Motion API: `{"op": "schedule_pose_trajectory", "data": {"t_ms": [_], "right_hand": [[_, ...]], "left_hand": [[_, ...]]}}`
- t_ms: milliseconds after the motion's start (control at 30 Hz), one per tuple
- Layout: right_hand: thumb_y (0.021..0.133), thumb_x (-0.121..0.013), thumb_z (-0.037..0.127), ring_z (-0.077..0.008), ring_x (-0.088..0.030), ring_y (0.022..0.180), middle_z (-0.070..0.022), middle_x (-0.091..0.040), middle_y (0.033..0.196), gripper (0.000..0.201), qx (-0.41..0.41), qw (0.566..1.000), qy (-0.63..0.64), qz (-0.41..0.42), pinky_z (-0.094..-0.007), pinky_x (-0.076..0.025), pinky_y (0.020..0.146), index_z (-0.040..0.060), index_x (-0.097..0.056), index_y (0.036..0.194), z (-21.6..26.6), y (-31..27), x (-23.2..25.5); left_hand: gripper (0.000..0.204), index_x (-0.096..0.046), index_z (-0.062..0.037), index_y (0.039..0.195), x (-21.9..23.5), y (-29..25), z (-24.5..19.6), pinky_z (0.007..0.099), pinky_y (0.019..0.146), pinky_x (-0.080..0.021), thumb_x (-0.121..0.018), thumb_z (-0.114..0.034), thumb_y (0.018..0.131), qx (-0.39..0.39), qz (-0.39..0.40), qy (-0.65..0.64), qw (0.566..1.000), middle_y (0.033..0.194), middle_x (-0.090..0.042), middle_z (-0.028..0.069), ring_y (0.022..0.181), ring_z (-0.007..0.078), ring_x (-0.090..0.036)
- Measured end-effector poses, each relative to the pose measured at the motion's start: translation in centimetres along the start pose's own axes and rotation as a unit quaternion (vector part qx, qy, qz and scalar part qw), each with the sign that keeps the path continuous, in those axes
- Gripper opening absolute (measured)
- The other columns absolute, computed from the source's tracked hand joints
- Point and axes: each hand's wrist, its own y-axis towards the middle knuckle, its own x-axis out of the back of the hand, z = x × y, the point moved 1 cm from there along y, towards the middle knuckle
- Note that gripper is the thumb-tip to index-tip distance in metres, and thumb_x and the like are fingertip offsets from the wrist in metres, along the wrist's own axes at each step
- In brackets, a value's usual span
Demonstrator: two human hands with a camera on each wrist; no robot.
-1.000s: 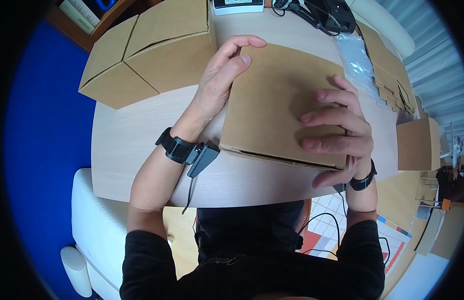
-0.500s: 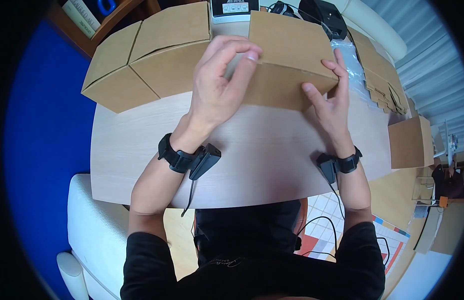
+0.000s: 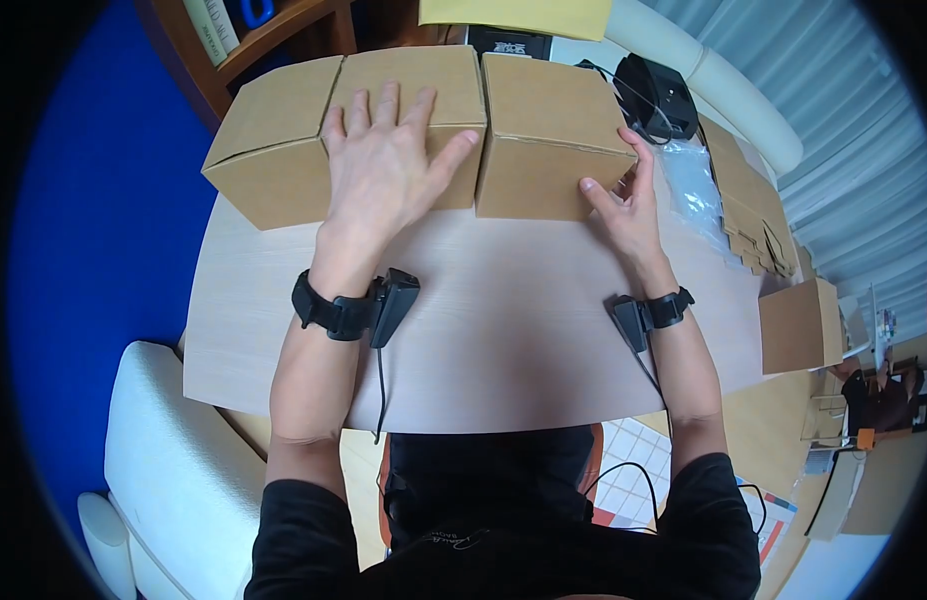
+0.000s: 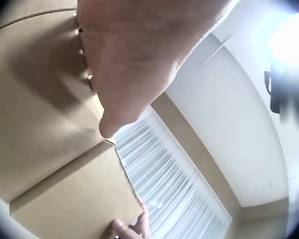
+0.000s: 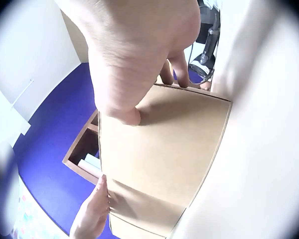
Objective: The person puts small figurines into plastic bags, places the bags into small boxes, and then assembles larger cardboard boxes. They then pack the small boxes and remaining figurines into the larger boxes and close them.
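Note:
Three closed cardboard boxes stand in a row along the back of the table in the head view. My left hand (image 3: 383,180) lies spread over the middle box (image 3: 453,90), fingers on its top and thumb near its right edge. At the row's right end, my right hand (image 3: 628,210) grips the right corner of the right box (image 3: 543,110). Its thumb presses the front face (image 5: 164,134), while the other fingers reach round the side. A narrow gap shows between these two boxes. The left box (image 3: 268,110) sits close against the middle one.
Right of the row lie a clear plastic bag (image 3: 695,190) and flattened cardboard (image 3: 753,200). Behind them is a black device (image 3: 658,95) with cables. Another cardboard box (image 3: 798,325) stands beyond the table's right edge. A wooden shelf (image 3: 283,40) is at the back left.
The right box, held between both hands near me, has moved away to the back and lined up beside the others. My left hand has left it for the middle box; my right hand stays on it.

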Motion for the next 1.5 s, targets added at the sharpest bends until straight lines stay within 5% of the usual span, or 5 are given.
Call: {"op": "schedule_pose_trajectory", "data": {"t_ms": [367,867,967,1200,1500], "right_hand": [[0.085,-0.069,0.003,-0.0274,-0.052,0.125,-0.0199,-0.050,0.137,0.078,-0.032,0.994,0.104,-0.018,-0.0375,-0.039,0.106,0.0052,-0.022,0.148,-1.3,0.1,-2.1],[0.084,-0.071,0.018,-0.0349,-0.057,0.118,-0.0220,-0.061,0.124,0.061,-0.127,0.986,-0.086,0.059,-0.0379,-0.043,0.100,0.0012,-0.043,0.135,-3.9,-0.4,-2.3],[0.085,-0.071,0.017,-0.0240,-0.060,0.104,-0.0167,-0.064,0.116,0.059,-0.100,0.990,-0.093,0.048,-0.0318,-0.044,0.093,0.0018,-0.046,0.135,-4.6,-0.5,-2.2],[0.082,-0.062,0.006,-0.0213,-0.058,0.099,-0.0131,-0.063,0.110,0.054,-0.130,0.988,-0.069,0.049,-0.0307,-0.044,0.091,0.0013,-0.047,0.134,-4.9,-0.6,-1.9],[0.080,-0.055,-0.001,-0.0251,-0.059,0.109,-0.0157,-0.063,0.114,0.053,-0.132,0.990,-0.029,0.037,-0.0329,-0.044,0.098,0.0012,-0.049,0.132,-5.9,-0.4,-1.9]], "left_hand": [[0.075,-0.048,-0.0126,0.142,0.0,0.2,-0.8,0.0672,0.109,-0.017,-0.058,-0.060,0.085,-0.006,0.049,0.046,0.998,0.144,-0.044,0.0247,0.136,0.0473,-0.034],[0.071,-0.043,-0.0086,0.143,-1.4,0.1,-2.1,0.0623,0.110,-0.018,-0.066,-0.042,0.085,-0.100,0.028,0.002,0.995,0.142,-0.042,0.0266,0.136,0.0405,-0.034],[0.069,-0.043,-0.0105,0.143,-1.3,0.1,-2.1,0.0612,0.110,-0.019,-0.066,-0.040,0.086,-0.107,0.023,-0.013,0.994,0.141,-0.042,0.0276,0.135,0.0401,-0.035],[0.062,-0.045,-0.0210,0.143,-0.9,0.2,-2.6,0.0607,0.109,-0.019,-0.066,-0.036,0.086,-0.120,0.027,0.006,0.992,0.140,-0.043,0.0285,0.134,0.0405,-0.037],[0.059,-0.049,-0.0078,0.137,-1.6,0.3,-2.6,0.0563,0.111,-0.019,-0.063,-0.037,0.088,-0.090,0.004,0.001,0.996,0.139,-0.047,0.0242,0.134,0.0373,-0.038]]}}
